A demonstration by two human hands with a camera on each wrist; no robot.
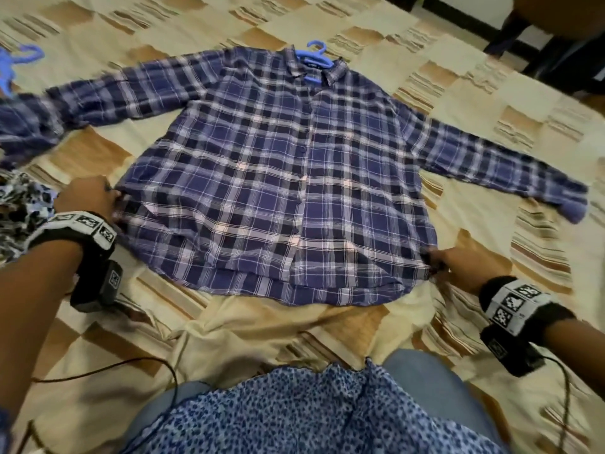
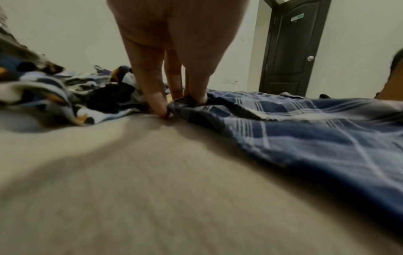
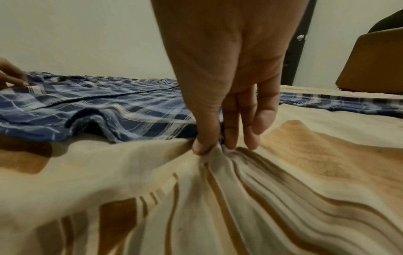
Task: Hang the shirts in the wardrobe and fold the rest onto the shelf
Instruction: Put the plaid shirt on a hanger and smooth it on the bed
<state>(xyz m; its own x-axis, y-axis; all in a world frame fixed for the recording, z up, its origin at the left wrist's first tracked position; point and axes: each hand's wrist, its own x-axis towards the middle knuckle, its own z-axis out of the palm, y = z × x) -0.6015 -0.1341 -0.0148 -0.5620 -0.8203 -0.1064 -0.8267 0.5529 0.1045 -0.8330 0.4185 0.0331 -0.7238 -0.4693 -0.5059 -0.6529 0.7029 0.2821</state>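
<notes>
Left hand [image 1: 85, 195]: at the lower left corner of the plaid shirt [image 1: 278, 178], fingers [image 2: 152, 86] pointing down and pinching the hem edge against the bedspread [image 1: 229, 326]. A marker band and black camera unit sit on the wrist.

Right hand [image 1: 458, 267]: at the lower right corner of the same shirt, thumb and fingers [image 3: 231, 120] closed in a pinch on the hem corner; a fold of bedspread is gathered into the pinch as well, with creases radiating from it.

Plaid shirt: blue, navy and white check, lying front up on the bed, buttoned placket running down the middle, both sleeves spread outward to either side, hem nearest the person.

Hanger [image 1: 317, 59]: blue plastic, inside the collar, hook protruding beyond the neck opening.

Second hanger [image 1: 23, 59]: blue, at the far left edge of the bed, blurred.

Patterned garment [image 1: 23, 204]: black, white and blue print, crumpled just beside the left hand.

Bedspread: cream with tan blocks and brown stripes, wrinkled near the person.

Dark door [image 2: 290, 48]: closed, in the wall beyond the bed.
</notes>
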